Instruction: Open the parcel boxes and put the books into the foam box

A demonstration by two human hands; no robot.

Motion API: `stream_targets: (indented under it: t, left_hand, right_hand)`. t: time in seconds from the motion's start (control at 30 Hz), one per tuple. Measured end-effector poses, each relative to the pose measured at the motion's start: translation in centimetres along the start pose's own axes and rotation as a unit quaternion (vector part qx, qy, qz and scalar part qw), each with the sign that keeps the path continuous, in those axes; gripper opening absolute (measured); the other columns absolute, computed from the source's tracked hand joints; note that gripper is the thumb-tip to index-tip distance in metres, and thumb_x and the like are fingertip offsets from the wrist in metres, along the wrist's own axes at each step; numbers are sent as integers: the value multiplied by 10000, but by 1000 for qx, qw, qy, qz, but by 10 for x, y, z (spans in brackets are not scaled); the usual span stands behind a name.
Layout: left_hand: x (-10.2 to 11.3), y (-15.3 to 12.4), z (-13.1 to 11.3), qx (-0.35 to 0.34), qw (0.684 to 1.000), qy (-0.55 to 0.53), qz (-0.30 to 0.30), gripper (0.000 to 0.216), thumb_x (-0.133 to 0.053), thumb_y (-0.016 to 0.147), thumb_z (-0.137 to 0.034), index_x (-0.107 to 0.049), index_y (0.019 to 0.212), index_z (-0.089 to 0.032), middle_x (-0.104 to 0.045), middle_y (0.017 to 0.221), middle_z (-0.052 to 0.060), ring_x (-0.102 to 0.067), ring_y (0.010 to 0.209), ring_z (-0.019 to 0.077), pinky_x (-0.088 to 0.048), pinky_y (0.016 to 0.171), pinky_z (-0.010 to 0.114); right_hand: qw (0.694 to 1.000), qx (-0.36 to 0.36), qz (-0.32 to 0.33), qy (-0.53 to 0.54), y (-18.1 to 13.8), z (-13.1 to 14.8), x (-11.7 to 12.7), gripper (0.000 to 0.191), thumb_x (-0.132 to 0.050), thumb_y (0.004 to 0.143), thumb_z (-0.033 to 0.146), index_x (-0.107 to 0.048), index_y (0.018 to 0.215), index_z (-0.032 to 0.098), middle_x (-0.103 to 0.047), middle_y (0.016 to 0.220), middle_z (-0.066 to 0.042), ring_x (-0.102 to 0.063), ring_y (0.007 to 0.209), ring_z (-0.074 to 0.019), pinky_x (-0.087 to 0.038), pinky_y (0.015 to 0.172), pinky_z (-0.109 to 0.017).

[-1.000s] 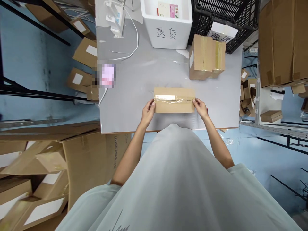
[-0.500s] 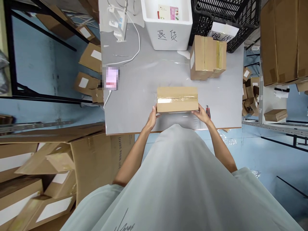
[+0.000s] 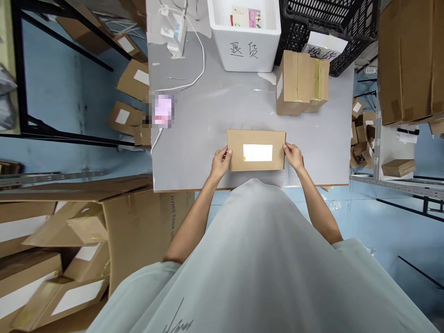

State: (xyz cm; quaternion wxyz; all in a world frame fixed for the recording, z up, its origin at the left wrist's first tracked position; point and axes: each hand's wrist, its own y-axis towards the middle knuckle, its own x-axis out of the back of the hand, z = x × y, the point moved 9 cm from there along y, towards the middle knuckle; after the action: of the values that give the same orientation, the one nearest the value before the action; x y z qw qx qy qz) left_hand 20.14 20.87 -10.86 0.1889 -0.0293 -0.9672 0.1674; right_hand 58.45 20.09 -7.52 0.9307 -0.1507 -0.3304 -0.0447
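Observation:
A brown cardboard box [image 3: 256, 165] with a white label on its upper face is between my two hands at the front of the grey table [image 3: 194, 120]. My left hand [image 3: 221, 163] grips its left end, the thumb near the top edge. At the right end, my right hand [image 3: 293, 155] pinches the edge near the corner. Whether the box rests on the table or is slightly raised, I cannot tell. The red and black tool beside my right hand is almost wholly hidden by it.
Two taped boxes [image 3: 294, 85] stand at the back right, before a black plastic crate [image 3: 329, 21]. A white bin [image 3: 244, 51] with handwriting holds printed cards. Left are a blurred phone [image 3: 163, 111] on a cable and a power strip [image 3: 176, 37]. A large carton [image 3: 132, 236] full of boxes stands lower left.
The box has been turned over: its taped side faced up before, and its labelled face shows now. Both hands have shifted their hold on its ends.

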Motion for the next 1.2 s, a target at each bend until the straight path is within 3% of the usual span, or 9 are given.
stream_targets:
  t: [0.13,0.33,0.4,0.47,0.57,0.73,0.9,1.03,1.2]
  left_hand:
    - [-4,7,18,34,999,-4,1,654,-609,1018,-707,-800,1361,-184,-735,1216,155,-694,1070,279,-548,1125,487]
    - [-15,7,41,90,990,-108,9,642,-537,1022,-770,-777,1200,-201,-795,1169,141,-729,1034,254,-616,992,435]
    - [-20,3,53,128,983,-130,11,628,-483,1043,-767,-748,1155,-208,-801,1093,135,-740,981,247,-625,932,426]
    - [-24,-1,65,162,978,-130,10,617,-467,1040,-772,-719,1116,-213,-801,1040,131,-745,958,242,-624,895,414]
    - [-29,-7,80,203,972,-121,18,626,-465,1018,-799,-690,1053,-216,-808,1003,137,-753,987,258,-621,886,416]
    - [-39,-16,87,254,957,-135,34,558,-485,1045,-707,-710,1077,-197,-832,1096,181,-774,1084,294,-618,1000,477]
    - [-58,-13,58,219,961,-150,82,600,-547,1003,-730,-745,1108,-173,-821,1179,214,-781,1118,322,-629,1019,500]
    - [-68,-16,14,151,964,-181,123,661,-622,957,-780,-748,1273,-213,-792,1334,187,-774,1207,305,-642,1039,499]
    - [-49,-28,-46,60,968,-202,139,760,-670,946,-811,-708,1469,-261,-709,1554,156,-717,1385,320,-635,1105,497]
  right_hand:
    - [999,-9,4,34,8,-10,-10,609,-536,1010,766,-828,1033,232,-799,976,-108,-701,1010,-317,-573,1087,-522]
    - [998,-61,10,31,6,-24,-20,751,-528,1032,725,-712,1492,160,-740,1432,-212,-722,1260,-358,-555,1183,-574]
    - [998,-58,-11,-17,-7,-17,-23,856,-539,1035,733,-547,1670,160,-595,1628,-242,-626,1453,-397,-488,1268,-603]
    - [997,-16,-17,-70,-26,-1,-32,923,-500,1059,741,-384,1772,166,-376,1808,-230,-391,1669,-412,-356,1369,-617]
    - [991,42,17,-124,-53,21,-56,925,-359,1114,725,-230,1825,147,-124,1914,-174,-85,1783,-380,-172,1436,-618]
    - [988,40,26,-144,-65,16,-57,900,-205,1144,680,-108,1843,122,-91,1924,-151,-17,1798,-314,-74,1454,-576]
    - [992,39,34,-114,-55,-11,-27,897,-225,1137,683,-140,1837,129,-106,1921,-162,-82,1793,-315,-142,1445,-599]
    - [998,-33,7,-46,-47,-44,0,933,-278,1103,774,-227,1826,185,-176,1912,-145,-151,1784,-292,-184,1444,-563]
    - [991,-122,-18,58,-43,-53,-15,1002,-333,1057,861,-391,1757,146,-402,1817,-202,-372,1705,-293,-332,1394,-499]
